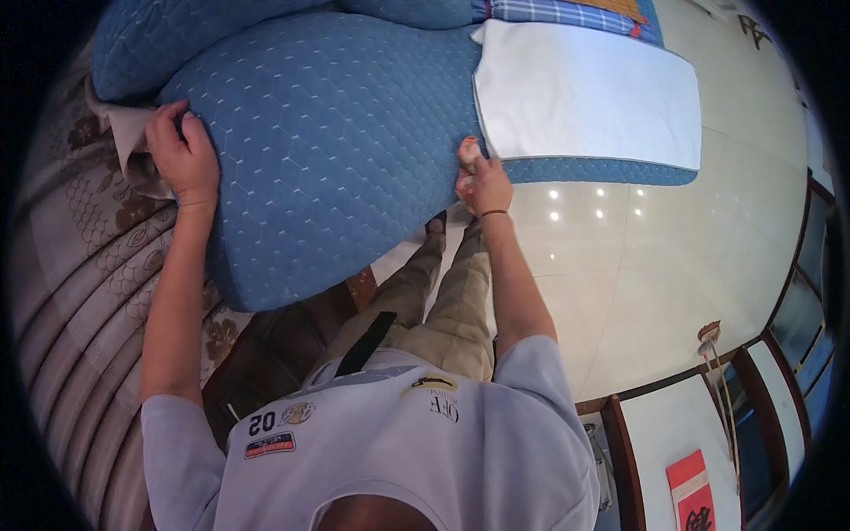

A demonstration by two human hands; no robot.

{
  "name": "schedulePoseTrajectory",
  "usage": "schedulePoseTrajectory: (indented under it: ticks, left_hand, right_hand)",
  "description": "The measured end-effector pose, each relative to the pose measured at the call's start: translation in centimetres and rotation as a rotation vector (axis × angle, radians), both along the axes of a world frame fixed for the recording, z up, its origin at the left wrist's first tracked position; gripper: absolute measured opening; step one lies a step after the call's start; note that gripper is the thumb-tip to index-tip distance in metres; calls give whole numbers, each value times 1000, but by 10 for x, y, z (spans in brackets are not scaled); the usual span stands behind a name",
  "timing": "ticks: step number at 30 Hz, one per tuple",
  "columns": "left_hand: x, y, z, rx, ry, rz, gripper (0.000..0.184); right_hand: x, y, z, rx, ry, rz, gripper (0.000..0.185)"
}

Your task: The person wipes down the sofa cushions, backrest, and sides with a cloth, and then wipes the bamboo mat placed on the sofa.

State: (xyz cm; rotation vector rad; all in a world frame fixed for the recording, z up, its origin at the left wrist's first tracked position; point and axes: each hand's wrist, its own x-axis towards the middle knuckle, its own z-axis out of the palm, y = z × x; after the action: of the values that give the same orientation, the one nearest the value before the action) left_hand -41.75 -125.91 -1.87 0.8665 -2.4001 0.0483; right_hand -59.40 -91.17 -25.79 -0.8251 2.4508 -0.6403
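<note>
A blue quilted cover (328, 133) with small white dashes spreads in front of me and hangs down toward my legs. My left hand (184, 152) is closed at its left edge, the fingers bent over the fabric beside a beige cloth (137, 146). At the cover's right edge, my right hand (482, 181) is closed on a bunched bit of fabric, close to the lower left corner of a white cloth (589, 93). That white cloth lies flat over part of the blue cover.
Patterned beige curtains (97, 239) hang at the left. Folded blue plaid fabric (567, 13) lies at the top. Shiny floor tiles (620, 257) stretch to the right. A cabinet with a red paper (691, 487) and long thin sticks (726, 398) stands at the lower right.
</note>
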Motion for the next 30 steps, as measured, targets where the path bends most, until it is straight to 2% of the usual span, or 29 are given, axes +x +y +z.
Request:
schedulePoseTrajectory:
  ticks: [2,3,4,6,8,9,11,13,14,19,20,22,23,25,26,28,29,30]
  left_hand:
    - [-2,-1,1,-6,-5,2,18]
    - [-2,0,1,-8,-7,6,19]
    - [-1,0,0,-8,-9,9,19]
    - [-2,1,0,-17,-17,19,19]
    - [-2,0,0,-29,-24,23,19]
    - [-1,0,1,-33,-20,13,18]
    - [-1,-3,1,-43,-10,7,18]
    - [2,-5,0,-20,-20,-20,17]
    - [1,-4,0,-25,-17,-16,17]
    - [-3,-1,1,-75,-20,10,17]
    - [-3,1,2,-64,-9,4,17]
    - [-2,0,2,-64,-6,8,17]
    - [-2,0,2,-66,2,7,17]
    - [-3,6,3,-40,15,27,17]
    - [-4,7,3,-25,12,38,17]
    - [-3,2,1,-37,21,20,17]
    - [-4,0,2,-45,30,29,17]
    - [-6,3,3,-29,28,44,17]
  right_hand:
    - [23,-16,18,-92,46,-2,14]
    - [39,-19,8,-269,38,14,12]
    - [51,-28,33,-364,6,27,12]
    - [71,-39,77,-483,-60,-200,15]
    - [89,-49,127,-643,-115,-220,15]
    - [93,-53,163,-634,-88,-87,17]
    - [126,-67,207,-881,-159,34,24]
    - [138,-87,248,-938,-164,303,13]
    - [134,-103,259,-989,-69,377,14]
    - [57,-154,209,-811,59,371,20]
    - [37,-161,185,-815,164,311,20]
    - [-5,-163,124,-630,254,221,18]
    - [-25,-158,106,-417,181,150,19]
    - [-48,-139,51,-166,76,89,21]
    - [-48,-134,44,-171,79,96,21]
    - [-48,-132,43,-8,-234,-109,22]
    - [-45,-141,49,-15,-226,-99,22]
    - [-33,-153,60,-221,-121,-96,21]
